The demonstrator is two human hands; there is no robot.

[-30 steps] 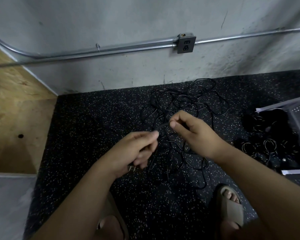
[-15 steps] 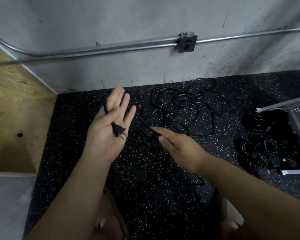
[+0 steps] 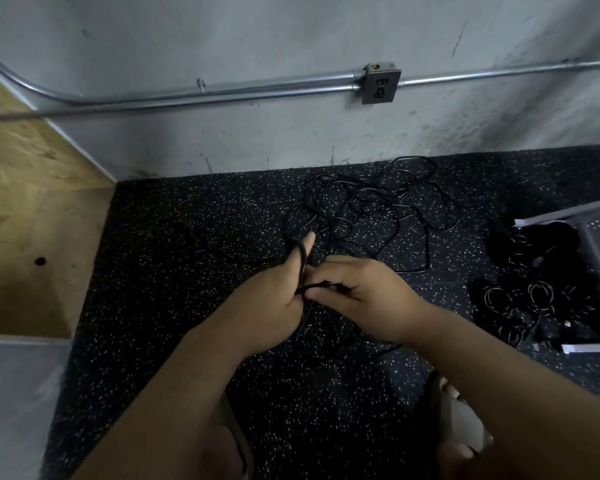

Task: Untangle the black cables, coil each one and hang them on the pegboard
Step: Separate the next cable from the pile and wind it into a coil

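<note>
Coiling step, by the look: cable point(image 3: 303, 259) looped over L grip point(image 3: 274, 299), fingers point(image 3: 308, 242) straight, unclenched; R grip point(image 3: 364, 292) pinches same cable beside it. Tangle point(image 3: 371, 213) on floor point(image 3: 187, 254) just beyond. Risk: loop slips off straight fingers; pulling slack cd tighten knots in tangle.

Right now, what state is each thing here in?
left hand: fingers straight, cable looped round it.
right hand: pinches that cable.
held cable: partly wound round the left hand.
tangled cables: loose heap on the floor.
coiled cables: piled on the floor, not hung.
wall socket: nothing plugged in.
</note>
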